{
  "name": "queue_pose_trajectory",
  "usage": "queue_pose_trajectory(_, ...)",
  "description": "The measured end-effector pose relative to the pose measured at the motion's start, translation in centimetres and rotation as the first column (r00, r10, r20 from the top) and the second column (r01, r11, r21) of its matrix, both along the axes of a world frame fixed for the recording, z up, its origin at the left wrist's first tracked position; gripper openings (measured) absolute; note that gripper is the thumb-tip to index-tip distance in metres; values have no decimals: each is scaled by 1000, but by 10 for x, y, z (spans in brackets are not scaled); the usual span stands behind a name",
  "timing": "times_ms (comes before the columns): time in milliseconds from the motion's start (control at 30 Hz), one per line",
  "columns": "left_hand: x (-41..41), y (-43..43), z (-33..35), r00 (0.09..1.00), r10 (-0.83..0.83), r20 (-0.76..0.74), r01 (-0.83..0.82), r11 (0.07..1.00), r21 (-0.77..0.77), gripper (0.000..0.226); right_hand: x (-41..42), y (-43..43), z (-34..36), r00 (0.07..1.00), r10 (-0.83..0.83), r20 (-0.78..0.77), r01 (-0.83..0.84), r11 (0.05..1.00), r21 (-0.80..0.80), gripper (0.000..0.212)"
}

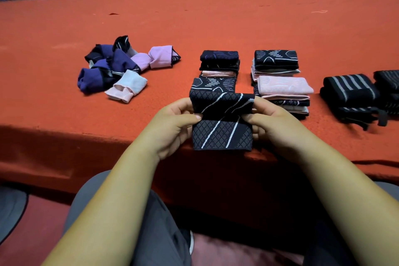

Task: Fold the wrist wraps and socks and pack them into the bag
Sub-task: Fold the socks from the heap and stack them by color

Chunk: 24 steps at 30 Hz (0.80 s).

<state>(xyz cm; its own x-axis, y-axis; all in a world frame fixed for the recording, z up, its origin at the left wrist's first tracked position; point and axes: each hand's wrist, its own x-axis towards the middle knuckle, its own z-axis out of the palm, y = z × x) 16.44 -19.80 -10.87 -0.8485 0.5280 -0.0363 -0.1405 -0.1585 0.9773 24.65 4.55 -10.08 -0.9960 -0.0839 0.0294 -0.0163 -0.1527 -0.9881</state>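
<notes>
Two hands hold a dark sock (222, 131) with white lines in the middle of the frame, just over the near edge of the red table (216, 17). The left hand (172, 123) pinches the sock's left edge. The right hand (274, 123) pinches its right edge. The fingers (185, 103) of both hands are curled around the cloth, with the thumbs pressing on the front. The top part of the sock bends over and away. The lower part hangs down flat toward the lap.

I think this is the folding step. The sock looks half folded and is not yet on a pile.

Just behind the sock are two neat stacks. The middle stack (219, 60) has dark and pink folded pieces. The stack to its right (280, 84) is taller, with a pink piece near the top. At the right edge of the frame lie black wrist wraps with grey stripes (349, 93). At the left sits a loose heap of purple and pink bundles (121, 67).

Next, the fold likely needs to be pressed flat, with the edges lined up. Then the sock can go on top of one of the stacks. It should be set down gently so the stack does not tip.

I cannot see any bag here, so packing looks like it is not begun.
</notes>
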Motion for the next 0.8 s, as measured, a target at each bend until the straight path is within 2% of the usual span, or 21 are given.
queue_pose_trajectory(167, 7, 5, 8, 962, -39, 270, 17, 996, 85, 40, 4, 0, 7, 998, -14, 63, 23, 989, -148, 55)
queue_pose_trajectory(233, 10, 6, 11, 950, -68, 304, 49, 996, 72, 35, 5, 0, 9, 997, 25, 67, -9, 974, -225, 56)
queue_pose_trajectory(333, 13, 6, 14, 957, -85, 276, 81, 996, 26, 37, 10, -2, 16, 996, 70, 55, -53, 961, -273, 56)
queue_pose_trajectory(400, 11, 5, 16, 959, -99, 266, 99, 995, 13, 43, 9, -3, 16, 998, 40, 51, -27, 973, -231, 42)
queue_pose_trajectory(467, 9, 3, 16, 957, -111, 267, 116, 993, -2, 52, 7, -2, 12, 1000, 2, 30, 1, 993, -115, 26)
queue_pose_trajectory(500, 10, 3, 17, 958, -120, 261, 128, 992, -16, 56, 7, -1, 9, 999, -24, 26, 26, 998, -51, 24)
queue_pose_trajectory(567, 13, 3, 17, 967, -135, 218, 150, 987, -52, 61, 8, -2, 7, 998, -60, 3, 60, 998, 26, 31)
queue_pose_trajectory(700, 14, 1, 12, 985, -155, 70, 160, 984, -78, 43, 10, -6, 9, 985, -88, -146, 123, 959, 254, 57)
queue_pose_trajectory(800, 13, 1, 11, 988, -151, 35, 153, 984, -92, 40, 6, -6, 4, 978, -93, -184, 141, 952, 270, 73)
